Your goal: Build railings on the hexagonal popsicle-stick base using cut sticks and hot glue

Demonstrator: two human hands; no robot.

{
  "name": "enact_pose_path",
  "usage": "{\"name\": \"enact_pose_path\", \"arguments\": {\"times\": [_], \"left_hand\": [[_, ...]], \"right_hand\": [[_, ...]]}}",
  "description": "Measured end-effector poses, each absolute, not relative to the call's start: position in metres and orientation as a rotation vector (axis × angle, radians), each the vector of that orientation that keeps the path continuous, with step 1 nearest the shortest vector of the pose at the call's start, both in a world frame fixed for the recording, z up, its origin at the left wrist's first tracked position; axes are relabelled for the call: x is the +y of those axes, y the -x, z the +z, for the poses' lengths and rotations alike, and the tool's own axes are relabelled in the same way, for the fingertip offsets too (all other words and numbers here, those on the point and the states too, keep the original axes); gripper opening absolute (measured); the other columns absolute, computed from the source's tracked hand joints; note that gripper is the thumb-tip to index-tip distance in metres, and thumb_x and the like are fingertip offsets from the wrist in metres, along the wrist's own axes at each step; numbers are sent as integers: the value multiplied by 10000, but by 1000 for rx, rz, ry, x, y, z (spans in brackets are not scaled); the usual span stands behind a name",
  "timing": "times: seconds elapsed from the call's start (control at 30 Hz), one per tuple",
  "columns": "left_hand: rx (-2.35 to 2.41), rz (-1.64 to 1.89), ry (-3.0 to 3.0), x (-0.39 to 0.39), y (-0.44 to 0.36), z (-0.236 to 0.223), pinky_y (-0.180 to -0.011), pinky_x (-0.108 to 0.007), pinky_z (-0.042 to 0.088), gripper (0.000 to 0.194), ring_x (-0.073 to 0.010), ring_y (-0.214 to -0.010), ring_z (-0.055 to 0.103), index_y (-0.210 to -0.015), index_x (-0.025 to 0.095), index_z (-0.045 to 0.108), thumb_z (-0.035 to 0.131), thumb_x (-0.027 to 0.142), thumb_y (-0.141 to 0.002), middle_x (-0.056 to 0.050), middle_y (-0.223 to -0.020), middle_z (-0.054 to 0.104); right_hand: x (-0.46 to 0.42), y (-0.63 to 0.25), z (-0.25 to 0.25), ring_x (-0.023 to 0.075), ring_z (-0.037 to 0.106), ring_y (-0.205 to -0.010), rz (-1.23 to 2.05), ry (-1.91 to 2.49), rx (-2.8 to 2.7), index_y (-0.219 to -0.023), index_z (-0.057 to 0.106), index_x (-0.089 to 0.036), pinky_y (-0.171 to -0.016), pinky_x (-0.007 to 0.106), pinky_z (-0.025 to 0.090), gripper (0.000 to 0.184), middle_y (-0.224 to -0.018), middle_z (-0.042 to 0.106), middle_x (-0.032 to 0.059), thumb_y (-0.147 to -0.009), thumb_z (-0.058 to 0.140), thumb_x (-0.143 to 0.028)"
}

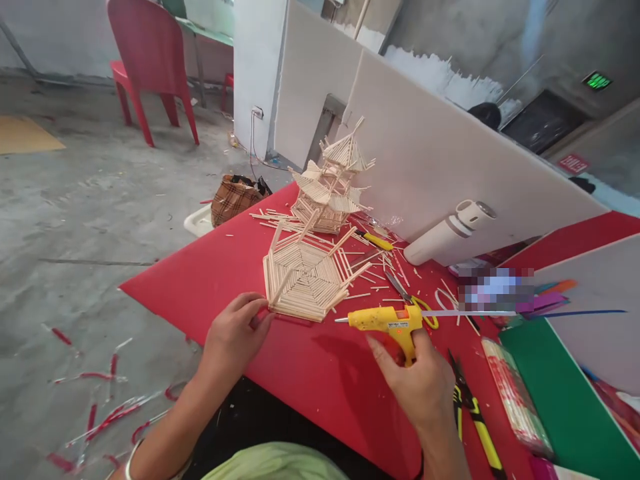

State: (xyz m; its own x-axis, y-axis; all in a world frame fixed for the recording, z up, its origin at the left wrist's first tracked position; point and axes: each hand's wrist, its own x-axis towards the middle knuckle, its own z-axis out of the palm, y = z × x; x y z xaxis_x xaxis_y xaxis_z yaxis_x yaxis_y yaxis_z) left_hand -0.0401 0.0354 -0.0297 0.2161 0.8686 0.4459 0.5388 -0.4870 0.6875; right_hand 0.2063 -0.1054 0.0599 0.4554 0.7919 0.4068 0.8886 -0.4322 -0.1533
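A hexagonal base [310, 280] made of thin wooden sticks lies on the red tabletop, with stick posts rising at several corners. My left hand [243, 327] pinches its near left corner between thumb and fingers. My right hand [423, 373] is wrapped around the handle of a yellow hot glue gun [387, 319], whose metal nozzle points left, just right of the base's near edge. A long glue stick [465, 313] pokes out of the gun's back. Behind the base stands a tiered stick pagoda [333, 187].
Loose sticks, a yellow utility knife [377, 241] and scissors [400, 287] lie beyond the glue gun. A white bottle [450, 232] stands by the pale partition [430, 147]. Pliers [473, 407] and a bagged stick bundle [515, 393] are at right. A red chair [150, 53] stands behind.
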Motion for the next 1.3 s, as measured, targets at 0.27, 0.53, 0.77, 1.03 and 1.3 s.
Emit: {"name": "enact_pose_path", "arguments": {"times": [0.27,0.53,0.77,1.03,1.3], "left_hand": [[1249,1242,-2046,31,46,-29,-568,-213,479,120,-94,-596,609,-852,187,698,592,236,-882,-37,-925,710],[1240,1293,-2020,29,47,-35,-585,-209,470,100,-101,-635,622,-828,197,682,603,224,-882,-18,-881,705],[1248,1258,-2020,27,46,-34,-574,-223,473,142,-109,-614,622,-803,191,682,585,249,-889,-30,-875,711],[1260,1253,-2025,26,46,-36,-572,-225,471,144,-110,-615,617,-800,199,673,579,256,-893,-32,-876,714],[1283,1234,-2019,25,46,-33,-586,-231,485,159,-130,-663,645,-797,206,679,566,264,-894,-36,-884,724]], "right_hand": [[-94,-202,54,157,561,-486,-1033,2202,-1605,-745,554,-200,-506,264,362,290,-549,552,-27,-833,585,-474],[-89,-202,51,160,563,-512,-1085,2175,-1664,-751,563,-197,-515,258,372,155,-579,590,-11,-807,591,-340],[-87,-203,49,154,562,-523,-1104,2167,-1676,-748,566,-194,-515,251,364,121,-584,596,-6,-800,589,-301],[-85,-201,50,145,541,-513,-1120,2160,-1675,-732,564,-192,-506,244,345,132,-572,586,-11,-807,576,-301],[-85,-200,51,153,555,-520,-1097,2178,-1677,-727,556,-202,-513,244,353,113,-577,598,-4,-812,569,-275]]}}
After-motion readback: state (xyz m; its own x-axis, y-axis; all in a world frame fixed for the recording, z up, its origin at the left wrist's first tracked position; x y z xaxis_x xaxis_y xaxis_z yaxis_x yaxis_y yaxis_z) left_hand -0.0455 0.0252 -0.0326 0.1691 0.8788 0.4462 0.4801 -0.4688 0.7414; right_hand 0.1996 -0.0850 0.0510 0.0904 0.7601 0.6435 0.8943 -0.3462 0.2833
